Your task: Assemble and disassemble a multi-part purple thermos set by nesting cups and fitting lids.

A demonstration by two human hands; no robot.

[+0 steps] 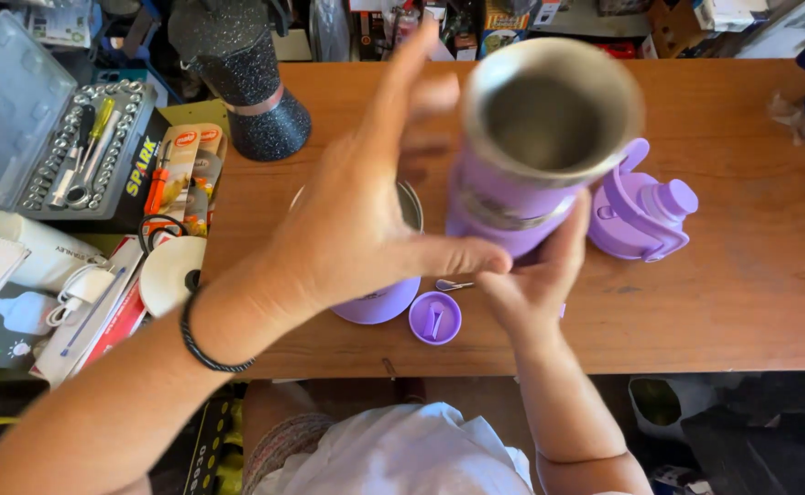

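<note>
Head view, looking down. Purple bottle [521, 165] with a steel-lined inside is lifted above the wooden table [750, 275], round open mouth tipped up toward the camera, long axis running from the mouth down and away to the base; it is blurred. Right hand [535, 275] is clamped on the bottle's lower body from underneath, fingers wrapped round the smooth purple wall. Left hand [366, 211] is just left of the bottle, fingers spread and loose, thumb reaching across to the bottle's base by the right hand; fingertips are blurred and hold nothing. A braided black band circles the left wrist.

Right of the bottle, on the table, a purple plastic lid [640, 211] with a spout and loop handle lies on its side. Below the bottle, near the table's front edge, a small round purple cap [435, 317]. Left of the cap, partly hidden under the left hand, a rounded purple cup [379, 298] with a metal rim. Far left of the bottle, a speckled dark coffee pot [246, 82] stands upright. Beyond the table's left edge, an open grey socket case [54, 137].
</note>
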